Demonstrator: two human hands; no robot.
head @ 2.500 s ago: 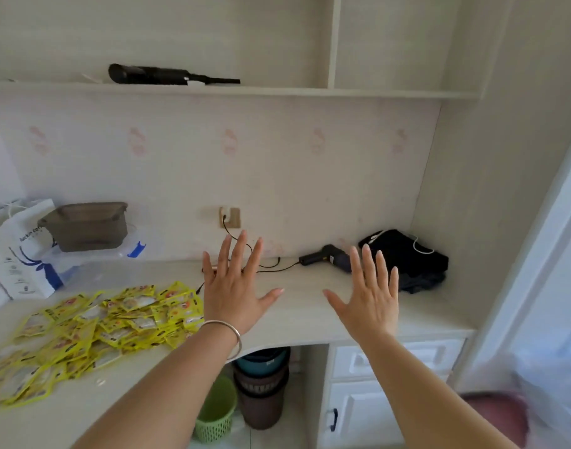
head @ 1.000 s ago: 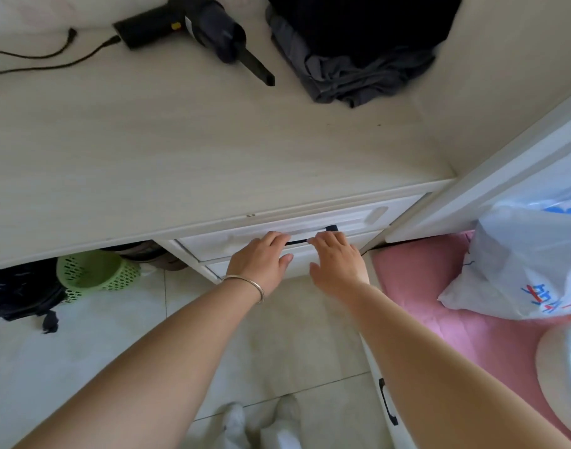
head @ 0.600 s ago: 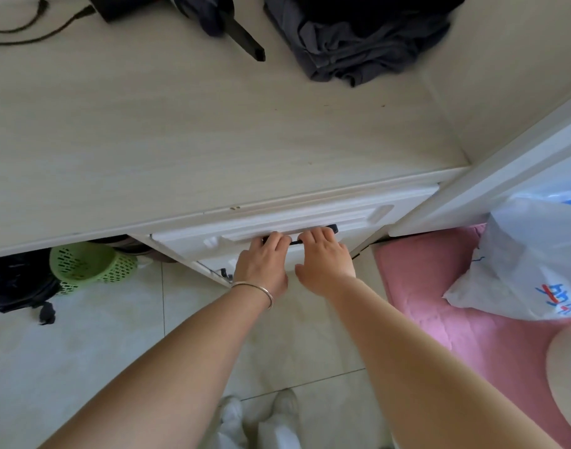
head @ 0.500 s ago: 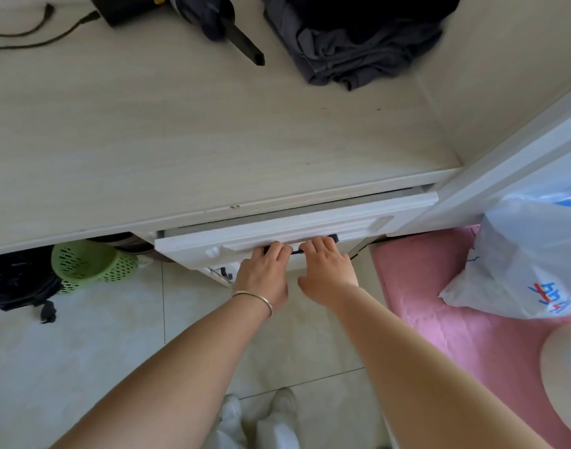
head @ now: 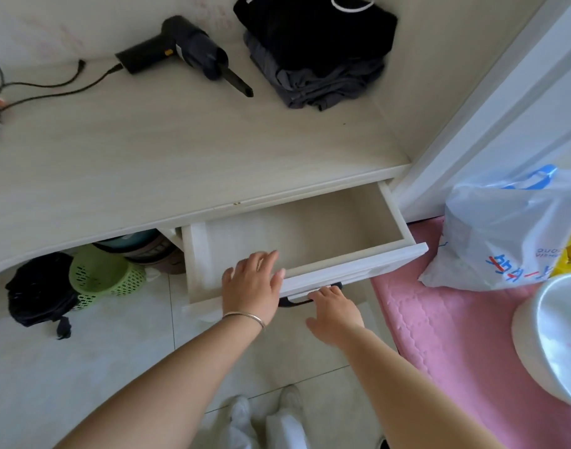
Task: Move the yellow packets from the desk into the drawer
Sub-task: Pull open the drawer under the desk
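Observation:
The white drawer (head: 358,265) under the desk top (head: 180,150) stands pulled far out, and its pale inside shows nothing in it. My right hand (head: 334,314) is below the drawer front, its fingers curled on the black drawer handle (head: 292,302). My left hand (head: 251,286) is over the left part of the drawer front with relaxed, spread fingers and holds nothing. No yellow packets are in view on this part of the desk.
A black handheld tool (head: 187,50) with its cable and a pile of folded dark clothes (head: 313,50) lie at the back of the desk. Under it are a green basket (head: 102,273) and a black bag (head: 37,286). A plastic bag (head: 504,231), pink mat (head: 455,335) and white basin (head: 553,335) lie right.
The drawer has slid from barely open to far out. My left hand has let go of the handle and risen over the drawer front; my right hand stays on the handle.

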